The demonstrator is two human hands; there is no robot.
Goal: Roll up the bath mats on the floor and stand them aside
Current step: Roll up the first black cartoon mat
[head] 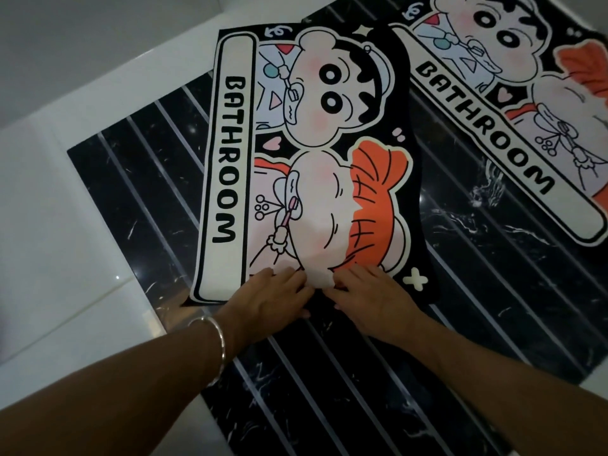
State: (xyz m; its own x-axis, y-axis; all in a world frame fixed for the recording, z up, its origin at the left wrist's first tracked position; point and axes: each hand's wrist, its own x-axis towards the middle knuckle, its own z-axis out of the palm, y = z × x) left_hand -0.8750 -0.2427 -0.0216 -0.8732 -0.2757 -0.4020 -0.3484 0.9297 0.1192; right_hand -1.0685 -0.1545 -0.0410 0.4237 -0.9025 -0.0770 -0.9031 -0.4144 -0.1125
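Observation:
Two black bath mats with a cartoon print and the word BATHROOM lie flat on the floor. The near mat (306,153) lies in front of me; the second mat (513,93) lies at the upper right, partly cut off by the frame. Both my hands sit side by side on the near mat's near short edge. My left hand (273,299), with a silver bangle on the wrist, and my right hand (368,297) both curl their fingers at that edge, which looks slightly lifted between them. Fingertips are hidden under the edge.
The mats lie on a black marble floor panel (329,373) with thin pale stripes. White tiles (65,241) border it on the left and at the bottom. A pale wall (98,44) rises at the upper left.

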